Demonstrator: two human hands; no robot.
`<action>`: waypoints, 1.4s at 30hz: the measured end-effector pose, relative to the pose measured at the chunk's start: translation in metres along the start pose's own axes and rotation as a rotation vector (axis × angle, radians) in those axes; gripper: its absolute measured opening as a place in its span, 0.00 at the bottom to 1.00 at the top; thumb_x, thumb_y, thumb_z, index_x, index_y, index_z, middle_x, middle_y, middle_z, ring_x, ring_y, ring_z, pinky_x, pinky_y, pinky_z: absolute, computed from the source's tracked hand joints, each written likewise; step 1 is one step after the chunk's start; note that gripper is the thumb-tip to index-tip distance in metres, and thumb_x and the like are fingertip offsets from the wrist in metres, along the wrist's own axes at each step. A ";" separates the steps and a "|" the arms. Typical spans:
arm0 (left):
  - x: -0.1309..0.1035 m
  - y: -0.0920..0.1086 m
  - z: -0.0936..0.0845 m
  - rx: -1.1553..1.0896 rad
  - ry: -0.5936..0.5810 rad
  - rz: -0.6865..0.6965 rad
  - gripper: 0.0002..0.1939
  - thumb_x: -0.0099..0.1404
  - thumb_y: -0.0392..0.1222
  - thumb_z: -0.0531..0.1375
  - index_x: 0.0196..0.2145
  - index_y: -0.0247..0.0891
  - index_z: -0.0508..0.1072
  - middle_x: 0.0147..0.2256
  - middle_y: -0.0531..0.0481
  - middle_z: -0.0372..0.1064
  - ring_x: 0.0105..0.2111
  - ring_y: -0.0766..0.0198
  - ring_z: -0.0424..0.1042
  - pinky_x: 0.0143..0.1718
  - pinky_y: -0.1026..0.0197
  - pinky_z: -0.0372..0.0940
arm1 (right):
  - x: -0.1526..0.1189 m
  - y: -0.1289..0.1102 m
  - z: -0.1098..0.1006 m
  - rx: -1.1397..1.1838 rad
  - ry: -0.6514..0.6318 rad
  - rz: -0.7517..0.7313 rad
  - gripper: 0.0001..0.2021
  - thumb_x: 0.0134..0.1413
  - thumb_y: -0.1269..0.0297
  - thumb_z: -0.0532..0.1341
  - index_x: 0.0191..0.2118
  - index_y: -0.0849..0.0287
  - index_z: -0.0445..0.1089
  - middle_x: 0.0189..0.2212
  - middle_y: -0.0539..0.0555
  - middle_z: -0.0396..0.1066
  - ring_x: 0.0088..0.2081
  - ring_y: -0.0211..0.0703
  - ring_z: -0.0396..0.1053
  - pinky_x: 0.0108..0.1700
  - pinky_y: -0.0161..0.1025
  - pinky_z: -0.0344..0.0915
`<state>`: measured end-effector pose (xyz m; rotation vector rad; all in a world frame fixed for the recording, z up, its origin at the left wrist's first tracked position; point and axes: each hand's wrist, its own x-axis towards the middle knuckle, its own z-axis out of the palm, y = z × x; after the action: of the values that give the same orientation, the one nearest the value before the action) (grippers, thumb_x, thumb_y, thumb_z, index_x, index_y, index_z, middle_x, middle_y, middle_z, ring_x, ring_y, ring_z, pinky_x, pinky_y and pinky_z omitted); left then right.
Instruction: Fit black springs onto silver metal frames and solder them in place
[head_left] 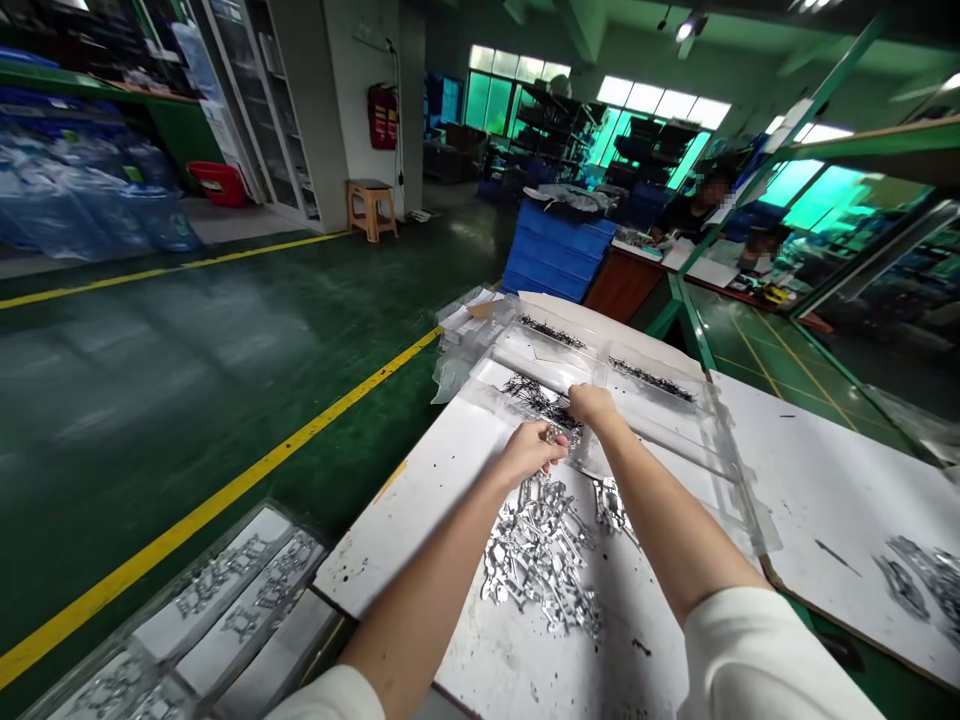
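My left hand [531, 452] is closed around a few small shiny metal parts [556, 436], held over the worktable near the front of a clear plastic tray [660, 432]. My right hand [591, 403] reaches into that tray with fingers curled down at a tangle of thin black pieces [536, 397]. Its fingertips are hidden, so what they grip cannot be made out. Below both hands lies a loose pile of silver metal parts [540, 560]. A smaller group of the same silver parts [611, 503] sits beside my right forearm, partly covered by it.
More thin black pieces lie in rows [651, 380] farther back in the tray. At lower left, boxes [217, 610] hold silver parts in strips. Blue crates [555, 250] stand behind the white table [420, 530]. Other people [697, 205] sit at a far bench.
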<state>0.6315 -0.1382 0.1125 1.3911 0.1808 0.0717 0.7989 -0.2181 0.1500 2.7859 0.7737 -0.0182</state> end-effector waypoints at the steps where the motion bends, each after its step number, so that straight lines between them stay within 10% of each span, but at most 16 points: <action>1: 0.000 0.000 0.000 0.003 -0.001 0.000 0.06 0.55 0.29 0.64 0.32 0.31 0.72 0.29 0.51 0.69 0.22 0.72 0.62 0.21 0.67 0.58 | 0.000 0.001 -0.002 0.005 0.006 0.000 0.14 0.56 0.72 0.60 0.48 0.66 0.75 0.46 0.68 0.75 0.47 0.54 0.74 0.45 0.40 0.66; 8: 0.000 0.000 -0.002 0.083 -0.055 0.066 0.11 0.59 0.41 0.66 0.38 0.31 0.75 0.34 0.46 0.73 0.32 0.65 0.71 0.27 0.67 0.61 | -0.054 0.025 -0.020 0.200 0.230 0.040 0.11 0.58 0.63 0.57 0.44 0.58 0.71 0.43 0.61 0.76 0.43 0.51 0.74 0.38 0.40 0.63; 17: -0.010 -0.002 0.021 0.018 -0.339 0.079 0.15 0.64 0.40 0.61 0.48 0.34 0.69 0.44 0.42 0.70 0.30 0.63 0.77 0.27 0.61 0.73 | -0.184 0.033 0.047 1.408 0.471 0.103 0.13 0.49 0.54 0.66 0.32 0.57 0.69 0.16 0.46 0.63 0.19 0.37 0.58 0.24 0.35 0.54; 29: -0.009 -0.023 0.043 0.274 -0.169 0.136 0.13 0.67 0.46 0.59 0.47 0.39 0.68 0.33 0.52 0.70 0.17 0.71 0.69 0.18 0.68 0.63 | -0.207 0.026 0.074 1.503 0.525 0.158 0.15 0.51 0.50 0.67 0.34 0.57 0.73 0.23 0.48 0.66 0.24 0.37 0.58 0.27 0.36 0.55; 42: -0.010 -0.023 0.047 0.252 -0.144 0.256 0.21 0.67 0.54 0.58 0.51 0.38 0.69 0.35 0.50 0.68 0.24 0.68 0.67 0.21 0.66 0.64 | -0.198 0.015 0.085 1.631 0.454 0.196 0.16 0.50 0.48 0.68 0.36 0.57 0.74 0.25 0.50 0.69 0.23 0.38 0.59 0.26 0.37 0.56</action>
<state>0.6287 -0.1896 0.0988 1.6588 -0.1133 0.1657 0.6411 -0.3508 0.0871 4.5290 0.6863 0.0422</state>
